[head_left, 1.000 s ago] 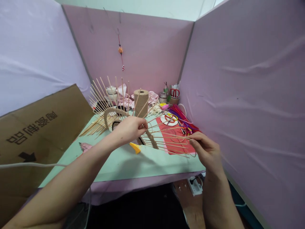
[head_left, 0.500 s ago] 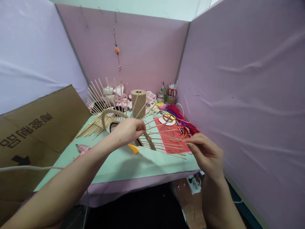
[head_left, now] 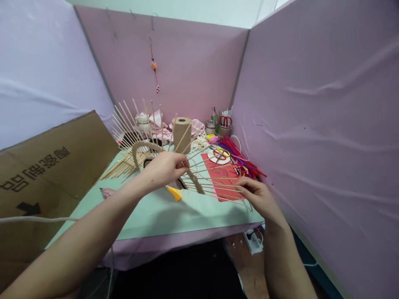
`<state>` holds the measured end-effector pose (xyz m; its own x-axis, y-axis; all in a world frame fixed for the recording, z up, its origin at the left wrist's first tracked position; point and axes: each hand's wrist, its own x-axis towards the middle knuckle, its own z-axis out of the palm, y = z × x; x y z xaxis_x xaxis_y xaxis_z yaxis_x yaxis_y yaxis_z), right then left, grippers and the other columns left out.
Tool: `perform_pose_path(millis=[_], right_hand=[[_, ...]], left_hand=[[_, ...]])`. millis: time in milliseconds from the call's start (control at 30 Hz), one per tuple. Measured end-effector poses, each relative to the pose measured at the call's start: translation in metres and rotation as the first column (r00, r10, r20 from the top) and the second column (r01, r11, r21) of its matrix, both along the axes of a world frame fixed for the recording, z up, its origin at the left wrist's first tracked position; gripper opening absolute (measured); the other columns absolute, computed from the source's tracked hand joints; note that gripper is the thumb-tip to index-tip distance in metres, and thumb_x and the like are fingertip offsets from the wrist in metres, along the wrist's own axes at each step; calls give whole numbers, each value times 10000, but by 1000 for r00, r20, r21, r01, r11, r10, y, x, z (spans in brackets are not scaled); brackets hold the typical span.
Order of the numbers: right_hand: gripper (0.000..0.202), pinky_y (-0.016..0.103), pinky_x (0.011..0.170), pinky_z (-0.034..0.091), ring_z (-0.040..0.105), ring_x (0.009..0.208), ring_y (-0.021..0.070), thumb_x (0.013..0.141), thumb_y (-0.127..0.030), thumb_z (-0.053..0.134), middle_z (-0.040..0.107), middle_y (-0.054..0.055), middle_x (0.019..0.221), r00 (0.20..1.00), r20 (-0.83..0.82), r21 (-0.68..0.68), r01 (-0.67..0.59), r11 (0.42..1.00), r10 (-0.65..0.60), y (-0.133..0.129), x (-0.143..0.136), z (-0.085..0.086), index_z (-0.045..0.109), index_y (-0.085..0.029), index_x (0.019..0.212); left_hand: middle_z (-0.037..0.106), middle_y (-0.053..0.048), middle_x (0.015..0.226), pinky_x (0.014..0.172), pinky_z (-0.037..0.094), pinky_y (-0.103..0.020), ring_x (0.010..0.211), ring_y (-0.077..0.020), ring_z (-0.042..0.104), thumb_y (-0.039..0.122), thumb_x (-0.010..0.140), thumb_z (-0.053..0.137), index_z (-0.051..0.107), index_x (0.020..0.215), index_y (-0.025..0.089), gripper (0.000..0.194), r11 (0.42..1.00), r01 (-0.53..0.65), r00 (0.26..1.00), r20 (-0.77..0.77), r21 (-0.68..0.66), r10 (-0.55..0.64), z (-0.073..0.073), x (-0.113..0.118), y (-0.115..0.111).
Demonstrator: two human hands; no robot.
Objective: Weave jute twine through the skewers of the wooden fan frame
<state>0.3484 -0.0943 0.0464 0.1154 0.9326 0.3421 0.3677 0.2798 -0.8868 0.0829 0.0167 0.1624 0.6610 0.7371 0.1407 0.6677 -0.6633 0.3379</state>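
Observation:
A basket frame of thin wooden sticks (head_left: 215, 179) fanning outward, with a jute-wrapped band (head_left: 195, 181), lies tilted on the table. My left hand (head_left: 168, 166) is closed in a pinch at the roots of the sticks, beside the band. What sits between those fingertips is mostly hidden, though it looks like a thin reed strand. Over the stick tips at the right, my right hand (head_left: 254, 193) pinches a thin reed strand, and a small loop (head_left: 250, 206) hangs below its fingers. Upright sticks (head_left: 124, 124) and a woven part (head_left: 145, 155) show on the basket's far left side.
A jute twine spool (head_left: 182, 137) stands behind the basket. Scissors (head_left: 222, 153), red paper (head_left: 222, 191) and coloured pipe cleaners (head_left: 240, 153) lie right. Left are a glue gun (head_left: 107, 192) with its cord and a cardboard sheet (head_left: 62, 174). A yellow piece (head_left: 173, 193) lies in front.
My right hand has moved left and slightly down along the stick tips. The basket has turned a little, shifting its sticks. My left hand keeps its pinch in nearly the same place.

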Motion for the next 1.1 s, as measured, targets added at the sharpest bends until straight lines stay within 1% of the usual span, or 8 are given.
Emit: perform_pose_path(millis=[100,200,433,600,667,800,933,1100], right_hand=[[251,250,612,432,552,688,156,787,-424,647,616,18,706,990,-43,-233,-139,963,132,13,-20,-22,661,-178,742],[255,227,596,402,508,645,126,806,-425,605,583,-10,686,983,-32,-313,-180,933,179,23,-47,-39,631,-185,722],[258,221,555,350,429,587,110,793,-400,581,468,-38,617,995,-21,-255,-103,961,100,42,-63,-55,526,-188,657],[208,281,724,449,573,761,168,824,-375,559,616,17,776,993,2,-241,-110,964,114,38,-48,-66,633,-180,820],[287,347,906,438,594,986,214,791,-337,623,657,58,1015,992,17,-195,-123,973,129,36,-45,-66,643,-197,1040],[639,410,1115,291,429,1310,237,718,-331,736,505,67,1385,974,-142,19,-176,984,177,42,-55,-57,501,-276,1310],[513,426,1038,413,564,1173,244,734,-419,726,601,56,1285,878,-431,146,-160,976,209,61,-82,-42,587,-292,1212],[294,407,896,518,668,918,213,846,-468,591,713,54,1023,812,-566,178,-47,983,142,79,-109,-12,694,-233,990]], left_hand=[[616,14,605,556,341,-231,557,-112,527,239,779,542,703,820,179,176,1000,-2,999,52,10,2,2,0,-2],[615,15,594,562,345,-230,545,-107,521,215,775,551,706,821,172,168,1000,5,998,58,11,-6,5,3,-6],[614,14,581,563,341,-234,545,-111,518,210,778,554,713,808,173,166,999,-13,999,31,35,12,6,3,-5],[626,8,594,572,349,-238,558,-120,526,243,782,553,719,812,181,180,998,-16,999,40,54,14,3,5,3],[627,6,599,571,349,-241,558,-122,525,251,777,552,723,815,183,188,998,-18,999,36,61,16,3,8,7],[603,10,578,554,341,-242,544,-116,506,237,757,558,725,797,177,181,998,-18,1000,27,65,16,8,14,12],[580,18,568,546,340,-244,526,-106,486,245,757,556,719,783,179,177,997,-8,998,63,75,3,18,15,13],[561,24,567,525,351,-239,526,-103,488,260,767,560,707,929,167,238,997,-13,990,142,76,2,33,8,19]])
